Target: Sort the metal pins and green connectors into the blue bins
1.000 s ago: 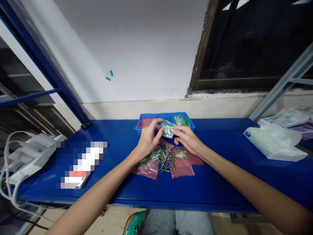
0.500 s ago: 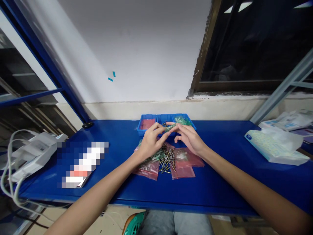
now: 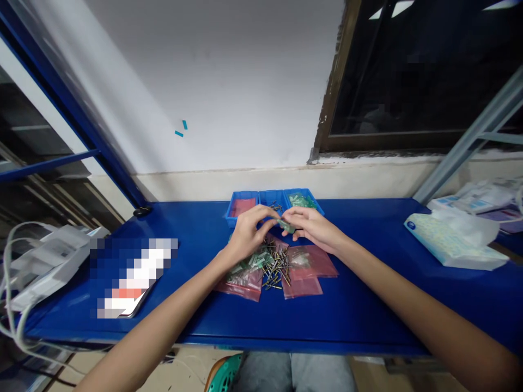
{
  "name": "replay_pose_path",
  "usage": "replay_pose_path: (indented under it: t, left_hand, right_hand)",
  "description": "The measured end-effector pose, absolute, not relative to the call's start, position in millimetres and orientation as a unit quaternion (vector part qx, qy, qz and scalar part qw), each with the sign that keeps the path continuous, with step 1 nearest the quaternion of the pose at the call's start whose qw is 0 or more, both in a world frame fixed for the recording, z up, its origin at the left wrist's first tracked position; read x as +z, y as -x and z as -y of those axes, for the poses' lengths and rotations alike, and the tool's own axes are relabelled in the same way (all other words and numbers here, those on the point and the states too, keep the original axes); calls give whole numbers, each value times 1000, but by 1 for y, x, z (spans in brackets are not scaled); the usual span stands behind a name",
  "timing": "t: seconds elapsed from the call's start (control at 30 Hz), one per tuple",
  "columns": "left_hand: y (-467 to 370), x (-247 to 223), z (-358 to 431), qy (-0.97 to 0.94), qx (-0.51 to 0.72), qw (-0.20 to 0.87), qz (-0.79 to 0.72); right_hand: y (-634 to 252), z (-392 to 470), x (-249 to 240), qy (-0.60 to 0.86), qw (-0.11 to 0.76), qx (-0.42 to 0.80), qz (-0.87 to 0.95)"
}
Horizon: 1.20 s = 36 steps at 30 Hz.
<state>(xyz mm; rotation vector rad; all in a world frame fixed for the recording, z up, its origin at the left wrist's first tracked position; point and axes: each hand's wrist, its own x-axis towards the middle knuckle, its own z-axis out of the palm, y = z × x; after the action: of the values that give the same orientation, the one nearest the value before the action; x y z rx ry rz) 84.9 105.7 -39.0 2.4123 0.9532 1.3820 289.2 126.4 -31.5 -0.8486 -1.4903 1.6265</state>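
Between my two hands is a small greenish see-through plastic bag (image 3: 287, 225), held above the desk. The fingertips of my left hand (image 3: 248, 231) pinch its left edge. On the other side, the bent fingers and thumb of my right hand (image 3: 314, 226) close on it. Right below lies a loose heap of thin metal pins or screws (image 3: 275, 268), silver and brass in colour. Small green clear bags (image 3: 251, 261) are piled left of the heap, partly hidden by my left hand. Pink zip bags (image 3: 316, 264) lie flat under and beside these things.
Behind my hands stand three joined blue bins: one with pink bags (image 3: 244, 206), a middle one with metal pieces (image 3: 277, 207), one with green bags (image 3: 302, 201). A blurred phone-like object (image 3: 141, 277) and a power strip (image 3: 57, 267) lie left. A tissue pack (image 3: 453, 242) lies right.
The green bag has come down a little and hangs more upright between my fingers. My right fingers have curled in closer around it. The view has shifted slightly.
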Motion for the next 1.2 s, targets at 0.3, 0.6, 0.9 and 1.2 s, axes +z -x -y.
replay_pose_path:
  t: [0.3, 0.6, 0.9, 1.2]
  left_hand:
    - [-108, 1, -183, -841, 394, 70, -364]
    - [-133, -13, -231, -847, 253, 54, -464]
    - [-132, 6, -230, -874, 194, 74, -440]
    - [-63, 54, -143, -888, 147, 264, -346]
  right_hand:
    - [-321, -186, -1, 446, 484, 344, 670]
    - [-307, -243, -34, 654, 309, 45, 689]
    - [-322, -238, -1, 605, 274, 41, 747]
    - [-291, -121, 4, 384, 301, 113, 866]
